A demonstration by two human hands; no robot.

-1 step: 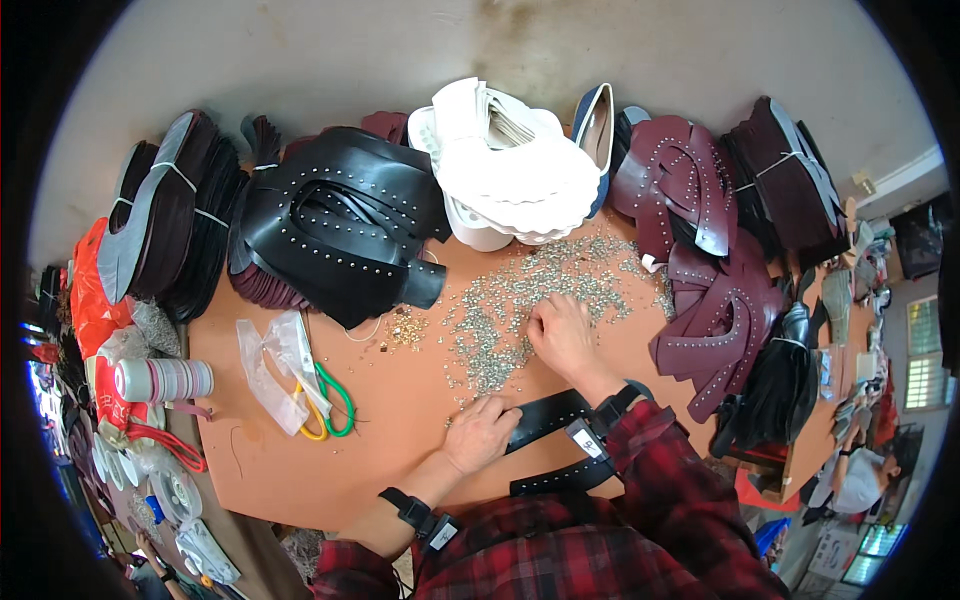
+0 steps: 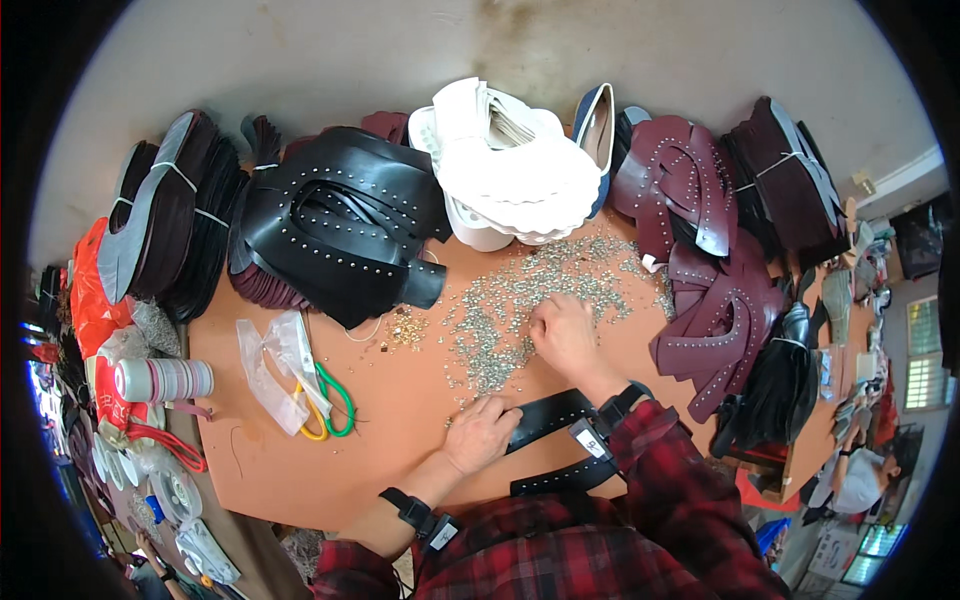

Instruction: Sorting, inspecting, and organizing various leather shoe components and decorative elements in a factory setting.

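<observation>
The right hand (image 2: 564, 335) has been shifted barely rightward among loose studs (image 2: 490, 362), the black strap (image 2: 548, 418), slanting up rightward, being touched at its left end by the left hand (image 2: 481, 434), neither grip discernible.

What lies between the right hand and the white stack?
In the head view, loose silvery studs lie scattered across the tabletop between the right hand and the white stack.
</observation>
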